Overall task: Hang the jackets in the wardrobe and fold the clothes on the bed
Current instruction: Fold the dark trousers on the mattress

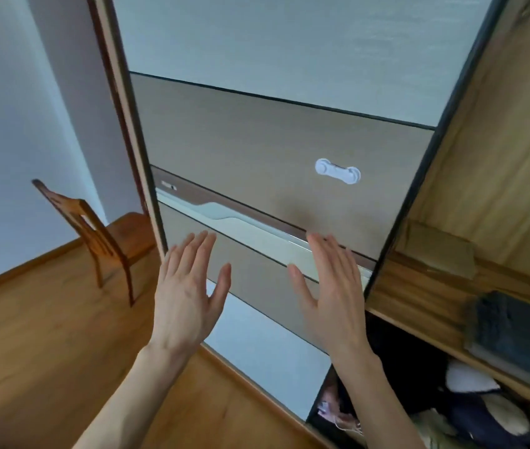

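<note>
The wardrobe's sliding door (273, 134), with grey and brown panels, fills the middle of the view. My left hand (189, 293) is raised in front of its lower part with straight, spread fingers and holds nothing. My right hand (331, 293) is likewise flat and empty, its fingertips at the pale recessed handle strip (257, 228). To the right the wardrobe (484, 189) stands open, with a dark folded item (516, 332) on a shelf and bundled clothes (477, 413) below it. No jacket or bed is in view.
A white plastic latch (338, 171) is stuck on the brown door panel. A wooden chair (101, 234) stands to the left against the white wall, on a wooden floor (46, 335).
</note>
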`<state>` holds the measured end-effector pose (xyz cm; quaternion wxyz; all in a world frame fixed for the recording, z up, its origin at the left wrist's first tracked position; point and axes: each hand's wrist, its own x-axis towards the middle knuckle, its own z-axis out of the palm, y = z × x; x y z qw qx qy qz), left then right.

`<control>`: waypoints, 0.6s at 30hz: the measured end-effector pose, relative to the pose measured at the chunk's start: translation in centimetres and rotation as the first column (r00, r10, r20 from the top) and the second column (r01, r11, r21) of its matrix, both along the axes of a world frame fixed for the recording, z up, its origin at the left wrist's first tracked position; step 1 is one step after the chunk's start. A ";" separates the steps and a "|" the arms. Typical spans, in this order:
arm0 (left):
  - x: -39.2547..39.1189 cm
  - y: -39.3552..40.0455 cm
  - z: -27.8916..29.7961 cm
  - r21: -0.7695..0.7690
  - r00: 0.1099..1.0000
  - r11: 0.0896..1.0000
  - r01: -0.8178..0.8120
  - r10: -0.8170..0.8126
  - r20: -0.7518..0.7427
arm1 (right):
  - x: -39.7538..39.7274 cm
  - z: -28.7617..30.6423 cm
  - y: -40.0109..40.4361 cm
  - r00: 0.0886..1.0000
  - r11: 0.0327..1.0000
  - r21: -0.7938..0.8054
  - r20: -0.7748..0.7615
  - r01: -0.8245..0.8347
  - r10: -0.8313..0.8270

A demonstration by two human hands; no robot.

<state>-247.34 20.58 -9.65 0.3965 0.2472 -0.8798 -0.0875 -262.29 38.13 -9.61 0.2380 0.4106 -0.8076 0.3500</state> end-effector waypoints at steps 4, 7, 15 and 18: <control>6.5 -6.0 -0.8 0.008 0.993 0.993 -0.115 0.115 0.007 | 5.3 -0.5 -9.1 0.990 0.990 0.011 -0.024 -0.139 0.139; 11.8 -10.2 -1.7 0.018 0.976 0.976 -0.217 0.217 0.007 | 9.6 -1.2 -15.8 0.965 0.965 0.023 -0.003 -0.260 0.261; 25.7 -17.5 -4.1 0.067 0.845 0.843 -0.534 0.535 0.009 | 21.8 -3.1 -31.2 0.789 0.790 0.012 0.056 -0.613 0.612; 30.3 -19.6 -5.6 0.115 0.765 0.760 -0.639 0.644 -0.007 | 26.4 -4.0 -36.4 0.678 0.679 0.002 0.066 -0.734 0.732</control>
